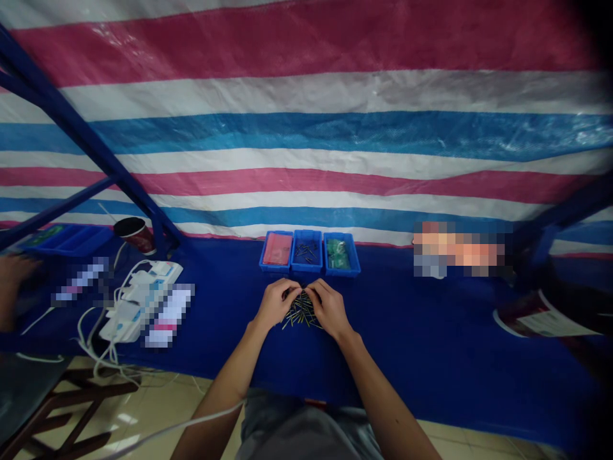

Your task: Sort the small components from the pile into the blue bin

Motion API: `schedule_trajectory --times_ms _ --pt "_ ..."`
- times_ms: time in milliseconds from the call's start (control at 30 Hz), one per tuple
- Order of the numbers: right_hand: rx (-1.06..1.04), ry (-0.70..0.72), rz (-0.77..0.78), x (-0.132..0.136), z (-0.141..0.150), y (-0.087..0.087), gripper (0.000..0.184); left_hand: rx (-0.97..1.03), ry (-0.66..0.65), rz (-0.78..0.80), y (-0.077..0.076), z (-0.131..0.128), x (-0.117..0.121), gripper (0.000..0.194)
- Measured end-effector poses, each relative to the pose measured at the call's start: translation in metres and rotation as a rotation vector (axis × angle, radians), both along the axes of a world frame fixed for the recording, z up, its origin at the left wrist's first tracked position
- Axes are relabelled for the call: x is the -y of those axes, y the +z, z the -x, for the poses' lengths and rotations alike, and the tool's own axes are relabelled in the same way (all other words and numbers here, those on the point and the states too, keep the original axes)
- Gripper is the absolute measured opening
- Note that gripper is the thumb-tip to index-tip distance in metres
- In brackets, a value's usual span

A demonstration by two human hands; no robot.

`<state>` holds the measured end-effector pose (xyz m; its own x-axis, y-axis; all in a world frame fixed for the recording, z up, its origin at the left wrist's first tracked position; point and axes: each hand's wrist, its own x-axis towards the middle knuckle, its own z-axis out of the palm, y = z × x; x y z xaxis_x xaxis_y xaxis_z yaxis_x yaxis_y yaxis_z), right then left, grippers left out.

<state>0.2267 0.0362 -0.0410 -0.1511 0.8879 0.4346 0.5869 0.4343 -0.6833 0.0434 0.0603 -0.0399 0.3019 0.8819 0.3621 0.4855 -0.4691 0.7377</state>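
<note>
My left hand (276, 301) and my right hand (328, 305) meet over a small pile of thin dark metal pins (300, 314) on the blue table (407, 332). The fingers of both hands are curled and pinched together at the top of the pile, holding something too small to name. Just behind the pile stand three small blue bins: the left bin (276, 251) holds pink pieces, the middle bin (306, 250) holds dark pins, the right bin (341, 253) holds green parts.
A white power strip with cables (138, 297) lies at the left, near a dark cup (135, 234) and a blue tray (67, 239). Another person's hand (12, 271) shows at the far left. A striped tarp hangs behind the table. Papers (541, 316) lie at the right.
</note>
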Motion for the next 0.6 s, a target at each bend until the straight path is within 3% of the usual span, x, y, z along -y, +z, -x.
schedule_trajectory --times_ms 300,600 --pt "-0.041 -0.002 0.005 -0.0005 0.0002 -0.0015 0.016 0.013 0.003 0.0 -0.0006 0.0001 -0.0008 0.022" --pt "-0.027 0.014 0.01 0.0 0.0004 0.0009 0.021 0.0 -0.003 -0.003 -0.001 0.0004 -0.001 0.022"
